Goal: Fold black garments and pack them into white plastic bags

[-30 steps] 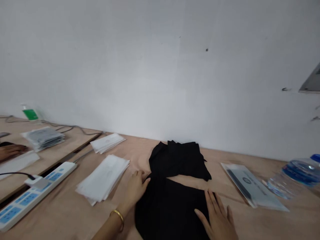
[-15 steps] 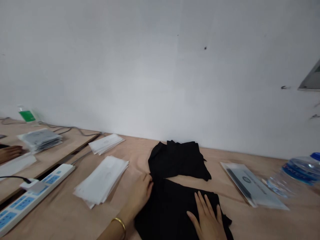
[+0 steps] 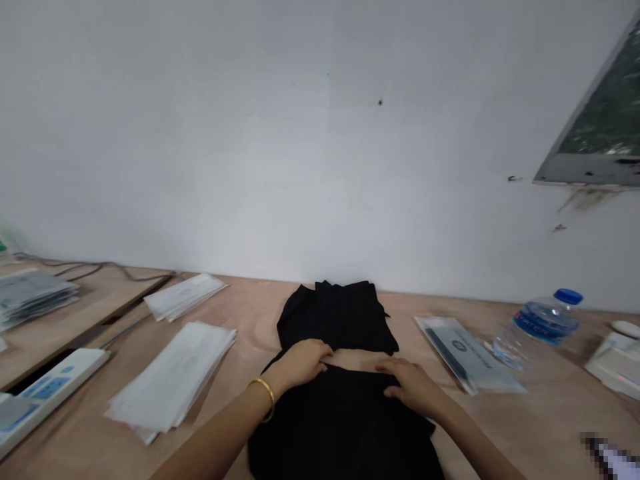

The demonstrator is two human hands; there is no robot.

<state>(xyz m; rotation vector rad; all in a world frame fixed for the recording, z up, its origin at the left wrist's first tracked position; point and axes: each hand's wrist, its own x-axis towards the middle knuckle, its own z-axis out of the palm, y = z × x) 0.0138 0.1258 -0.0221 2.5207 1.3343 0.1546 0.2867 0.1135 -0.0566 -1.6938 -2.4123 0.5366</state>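
Note:
A dark, folded black garment (image 3: pixel 345 427) lies flat on the table in front of me. Along its upper edge, my left hand (image 3: pixel 303 362) rests at the left with fingers stretched toward the middle. On the right part of the same edge lies my right hand (image 3: pixel 413 385), its thumb apart from the fingers. Neither hand visibly grips the cloth. Just beyond, a second black garment (image 3: pixel 335 317) sits crumpled near the wall, with a strip of bare table between the two pieces. A gold bangle (image 3: pixel 269 399) circles my left wrist.
White plastic bags (image 3: pixel 175 377) are stacked at left, with a smaller pile (image 3: pixel 186 295) behind. A power strip (image 3: pixel 55 393) lies far left. To the right are a packed bag (image 3: pixel 470 357), a water bottle (image 3: pixel 543 327) and a white box (image 3: pixel 617 363). The wall (image 3: pixel 250 133) closes the back.
My right hand has moved up from the middle of the near garment to its upper edge. The left hand has shifted inward along that edge. The view has turned right.

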